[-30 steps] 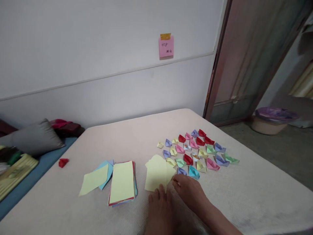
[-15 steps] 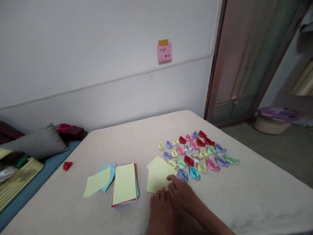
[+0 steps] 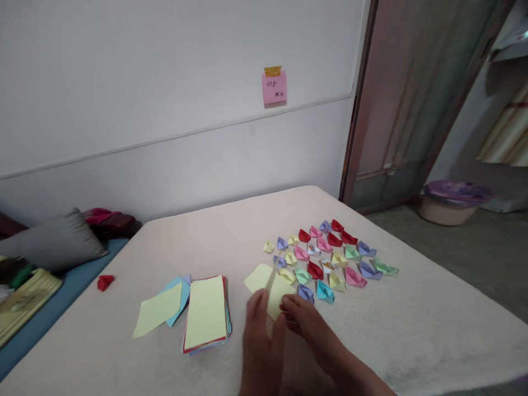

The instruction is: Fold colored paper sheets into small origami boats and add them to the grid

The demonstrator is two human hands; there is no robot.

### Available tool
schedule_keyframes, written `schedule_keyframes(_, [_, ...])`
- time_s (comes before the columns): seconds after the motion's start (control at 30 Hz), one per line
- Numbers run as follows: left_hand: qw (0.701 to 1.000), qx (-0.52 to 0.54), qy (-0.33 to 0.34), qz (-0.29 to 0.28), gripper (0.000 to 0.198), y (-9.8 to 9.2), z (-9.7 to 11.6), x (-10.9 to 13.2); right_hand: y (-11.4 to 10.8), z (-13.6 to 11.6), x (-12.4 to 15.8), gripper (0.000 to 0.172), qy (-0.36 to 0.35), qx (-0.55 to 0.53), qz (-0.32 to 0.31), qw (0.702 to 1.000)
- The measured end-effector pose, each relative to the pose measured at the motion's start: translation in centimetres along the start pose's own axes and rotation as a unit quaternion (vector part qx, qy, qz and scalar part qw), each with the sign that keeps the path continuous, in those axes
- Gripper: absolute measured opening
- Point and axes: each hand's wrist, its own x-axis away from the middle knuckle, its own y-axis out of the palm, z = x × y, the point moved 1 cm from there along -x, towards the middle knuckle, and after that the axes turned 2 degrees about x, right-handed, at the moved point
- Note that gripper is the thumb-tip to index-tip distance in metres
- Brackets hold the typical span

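Note:
My left hand (image 3: 264, 335) is raised over the near middle of the table, its thumb and fingers round a pale yellow sheet (image 3: 273, 278) that stands tilted up, seen nearly edge-on. Close on the right, my right hand (image 3: 303, 319) has its fingers curled at the yellow paper; exactly what they pinch is hidden. Another pale yellow sheet (image 3: 258, 278) lies flat just beyond my hands. Rows of small folded paper boats (image 3: 315, 270) in several colours spread out to the right and beyond.
Left of my hands lies a stack of coloured paper (image 3: 206, 313), with loose yellow and blue sheets (image 3: 159, 311) beside it. A red folded piece (image 3: 105, 282) sits at the table's left edge. A pink note (image 3: 274, 89) is taped to the wall.
My left hand has risen from the table and turned, lifting a yellow sheet off the flat ones. My right hand's pointing finger has curled in. The view has shifted slightly.

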Motion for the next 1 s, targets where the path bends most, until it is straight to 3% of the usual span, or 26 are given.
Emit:
schedule_keyframes(0.07, [0.989,0.117,-0.025,0.082,0.037,-2.0,0.3,-0.8,0.8,-0.3,0.7,0.032,0.061,-0.133,-0.032,0.989])
schedule_keyframes(0.1, [0.979,0.173,-0.063,0.093,0.033,-2.7,0.2,-1.1,1.1,-0.6,1.0,0.034,0.075,-0.180,-0.063,0.979])
schedule_keyframes(0.2, [0.909,0.348,-0.212,0.088,0.030,-3.1,0.0,-1.6,1.6,-1.9,1.4,0.033,-0.006,-0.259,-0.135,0.956])
schedule_keyframes(0.3, [0.819,0.493,-0.286,0.065,0.029,-2.0,0.1,-1.6,0.8,-2.7,1.0,0.038,-0.099,-0.267,-0.077,0.955])
schedule_keyframes(0.37, [0.793,0.522,-0.306,0.066,0.025,-1.4,0.3,-1.7,-0.1,-2.9,0.5,0.045,-0.116,-0.255,-0.023,0.960])
schedule_keyframes(0.47, [0.784,0.521,-0.331,0.072,0.025,-1.2,0.5,-2.0,-1.3,-3.1,0.1,0.048,-0.127,-0.222,0.011,0.967])
schedule_keyframes(0.57, [0.780,0.521,-0.342,0.062,0.030,-1.6,0.9,-2.3,-1.7,-3.6,0.4,0.044,-0.129,-0.188,-0.010,0.974])
schedule_keyframes(0.8, [0.815,0.503,-0.276,-0.078,0.028,-2.2,1.0,-2.7,-0.7,-4.2,1.8,0.040,-0.104,-0.117,-0.104,0.982])
schedule_keyframes(1.0, [0.817,0.482,-0.310,-0.059,0.018,-2.0,-0.2,-2.3,-0.6,-4.4,2.1,0.030,-0.072,-0.070,-0.123,0.987])
